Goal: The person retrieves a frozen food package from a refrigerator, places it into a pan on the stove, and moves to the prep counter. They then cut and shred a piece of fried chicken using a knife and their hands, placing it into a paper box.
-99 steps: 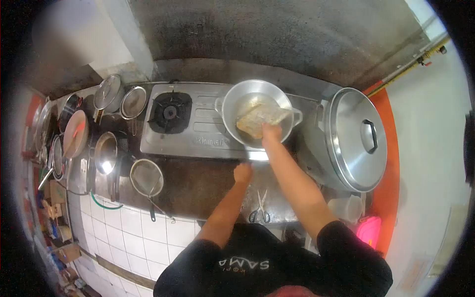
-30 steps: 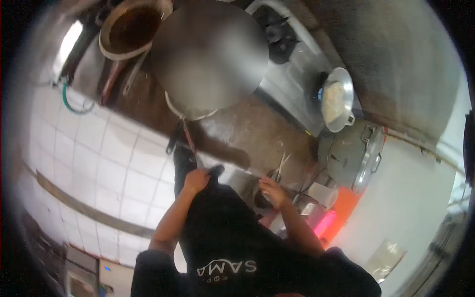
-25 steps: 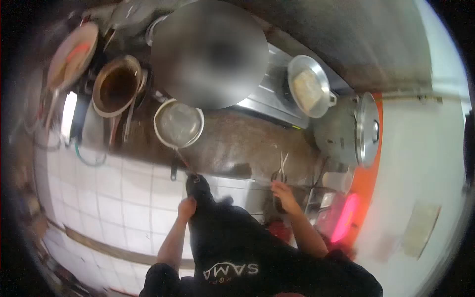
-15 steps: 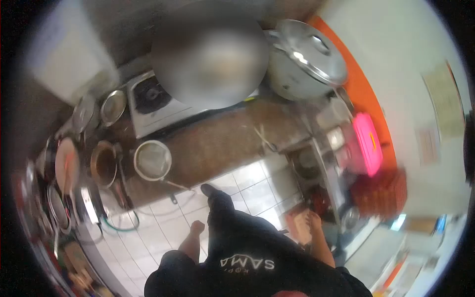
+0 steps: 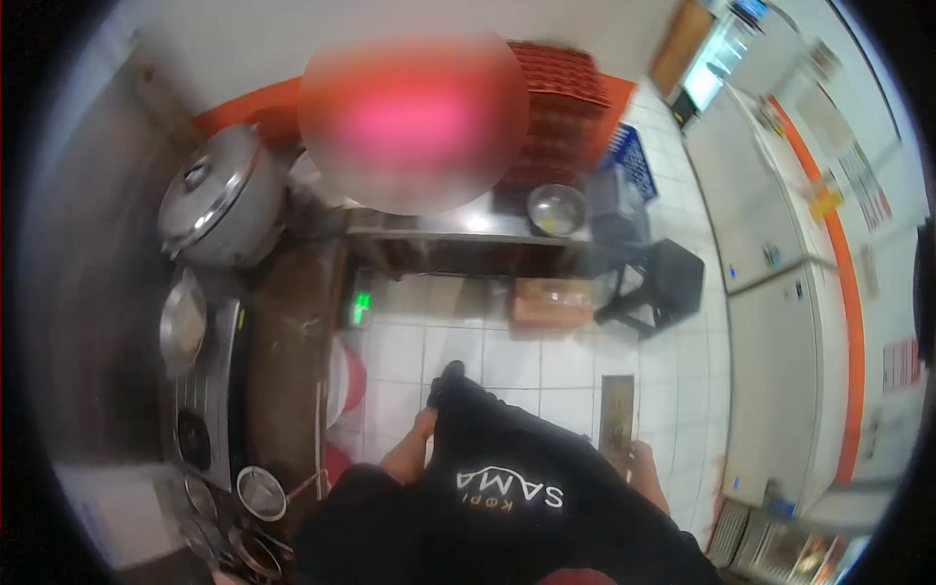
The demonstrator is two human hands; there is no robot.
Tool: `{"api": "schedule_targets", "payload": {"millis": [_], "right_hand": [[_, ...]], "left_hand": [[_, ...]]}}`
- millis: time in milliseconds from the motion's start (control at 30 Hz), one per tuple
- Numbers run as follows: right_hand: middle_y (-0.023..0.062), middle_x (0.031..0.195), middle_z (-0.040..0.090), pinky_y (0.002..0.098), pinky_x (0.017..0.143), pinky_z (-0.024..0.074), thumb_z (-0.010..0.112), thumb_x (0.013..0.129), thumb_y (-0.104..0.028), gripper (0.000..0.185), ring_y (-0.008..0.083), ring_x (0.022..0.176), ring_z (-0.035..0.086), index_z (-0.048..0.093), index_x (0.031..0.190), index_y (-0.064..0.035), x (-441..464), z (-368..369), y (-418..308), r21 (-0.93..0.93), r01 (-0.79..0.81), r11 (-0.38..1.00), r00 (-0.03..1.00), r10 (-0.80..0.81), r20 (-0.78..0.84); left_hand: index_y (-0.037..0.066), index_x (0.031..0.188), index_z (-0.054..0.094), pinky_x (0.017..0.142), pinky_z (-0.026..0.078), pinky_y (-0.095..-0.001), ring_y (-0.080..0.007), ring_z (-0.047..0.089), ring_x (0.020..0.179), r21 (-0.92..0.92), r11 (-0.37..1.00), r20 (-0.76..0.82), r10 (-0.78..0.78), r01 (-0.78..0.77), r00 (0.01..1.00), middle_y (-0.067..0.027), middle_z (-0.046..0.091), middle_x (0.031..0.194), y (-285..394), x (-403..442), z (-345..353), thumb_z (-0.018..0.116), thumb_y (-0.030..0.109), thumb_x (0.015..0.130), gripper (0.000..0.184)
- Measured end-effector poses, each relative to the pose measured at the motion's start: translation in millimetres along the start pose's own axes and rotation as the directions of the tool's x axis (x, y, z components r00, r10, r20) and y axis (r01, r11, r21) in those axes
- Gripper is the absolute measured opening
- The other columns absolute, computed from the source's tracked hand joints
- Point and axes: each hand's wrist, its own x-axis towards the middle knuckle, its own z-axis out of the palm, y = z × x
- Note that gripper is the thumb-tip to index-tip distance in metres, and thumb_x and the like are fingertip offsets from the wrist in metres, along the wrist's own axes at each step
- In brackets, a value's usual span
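Across a white-tiled kitchen floor (image 5: 487, 346), seen from above, tall white cabinets (image 5: 775, 380) line the right side and a brown counter (image 5: 288, 361) the left; between them is a person in a dark, lettered shirt (image 5: 487, 522). The counter bears a steel stove (image 5: 210, 375) and, beyond it, a big lidded pot (image 5: 234, 210). A black stool (image 5: 673, 288) stands ahead on the right, beside a cardboard box (image 5: 551, 307). A round blur covers the upper centre. Forward and left of the left hand (image 5: 425, 427), a red and white tub (image 5: 355, 380) sits by the counter's edge. A narrow floor strip (image 5: 618, 414) runs lengthwise away from the person; the right hand (image 5: 641, 458) is nearer it, the strip lying forward and slightly left of those fingers, apparently well below them. Neither hand shows an object; whether the fingers are loose or clenched cannot be told, the left partly lost against dark clothing.
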Motion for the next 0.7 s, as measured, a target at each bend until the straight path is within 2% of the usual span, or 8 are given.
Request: {"api": "schedule_targets", "payload": {"millis": [133,367,400,433,500,533,633,700], "right_hand": [[0.0087,0.085,0.056,0.032,0.064,0.0485,0.055,0.08,-0.006,0.013,0.0193,0.075,0.055,0.056,0.091,-0.0001,28,25,-40,0.025,0.019,0.999,0.999,-0.02,0.037],[0.0084,0.097,0.06,0.0297,0.067,0.0503,0.055,0.088,-0.014,0.034,0.0185,0.084,0.059,0.05,0.119,-0.002,46,-5,-159,0.155,0.143,0.978,0.966,-0.172,0.195],[0.0091,0.096,0.062,0.0303,0.067,0.0505,0.055,0.088,-0.016,0.034,0.0192,0.085,0.059,0.051,0.119,-0.0028,71,-28,-149,0.218,0.171,0.961,0.965,-0.207,0.158],[0.0102,0.097,0.062,0.0316,0.068,0.0509,0.056,0.088,-0.017,0.034,0.0214,0.087,0.06,0.052,0.119,-0.0054,103,-60,-135,0.279,0.196,0.94,0.964,-0.236,0.119],[0.0103,0.098,0.062,0.0324,0.068,0.0511,0.057,0.087,-0.019,0.034,0.0232,0.087,0.06,0.052,0.119,-0.0064,109,-122,-119,0.321,0.166,0.933,0.975,-0.107,-0.194],[0.0102,0.094,0.061,0.0298,0.055,0.0489,0.059,0.082,-0.015,0.036,0.0201,0.066,0.061,0.054,0.116,-0.0044,129,-159,-85,0.458,0.181,0.87,0.944,-0.023,-0.33],[0.0107,0.079,0.057,0.0332,0.048,0.0463,0.055,0.078,-0.011,0.015,0.0204,0.06,0.056,0.056,0.091,-0.004,80,-237,-28,0.444,0.047,0.895,0.774,0.249,-0.583],[0.0112,0.072,0.056,0.0374,0.046,0.0458,0.054,0.076,-0.014,0.012,0.0211,0.059,0.055,0.055,0.081,-0.0036,68,-279,13,0.485,0.003,0.875,0.717,0.336,-0.611]], "left_hand": [[0.003,0.083,0.068,0.078,0.049,-0.0457,-0.0376,0.062,0.087,0.162,0.908,0.308,0.326,-0.387,0.894,-0.021,0.065,0.092,52,63,-18,0.051,0.027,0.078,0.031],[0.009,0.082,0.071,0.074,0.051,-0.0436,-0.0337,0.063,0.085,0.467,0.674,0.563,0.273,-0.573,0.78,-0.016,0.066,0.091,97,185,20,0.06,0.027,0.069,0.024],[0.011,0.085,0.071,0.072,0.051,-0.0434,-0.0319,0.063,0.085,0.449,0.782,0.617,0.078,-0.432,0.783,-0.0132,0.066,0.094,139,195,9,0.064,0.028,0.066,0.026],[0.013,0.087,0.07,0.068,0.052,-0.0428,-0.0301,0.064,0.08,0.398,0.474,0.767,0.298,-0.786,0.568,-0.0104,0.068,0.09,134,227,7,0.066,0.028,0.065,0.027],[0.005,0.082,0.069,0.063,0.052,-0.0425,-0.0253,0.065,0.066,0.376,0.921,0.669,-0.193,-0.103,0.717,-0.0129,0.068,0.077,207,262,-1,0.064,0.023,0.074,0.021],[0.001,0.081,0.068,0.06,0.051,-0.0429,-0.025,0.065,0.064,0.451,0.89,0.642,-0.274,-0.063,0.716,-0.0144,0.068,0.079,226,295,12,0.062,0.024,0.076,0.024],[-0.001,0.083,0.067,0.064,0.05,-0.0451,-0.0304,0.065,0.068,0.531,0.844,0.504,-0.248,-0.071,0.827,-0.0172,0.067,0.079,327,383,28,0.056,0.018,0.072,0.025],[-0.001,0.087,0.067,0.077,0.049,-0.0433,-0.0328,0.065,0.082,0.418,0.837,0.351,0.208,-0.352,0.913,-0.0196,0.066,0.089,450,411,26,0.051,0.018,0.074,0.028]]}}
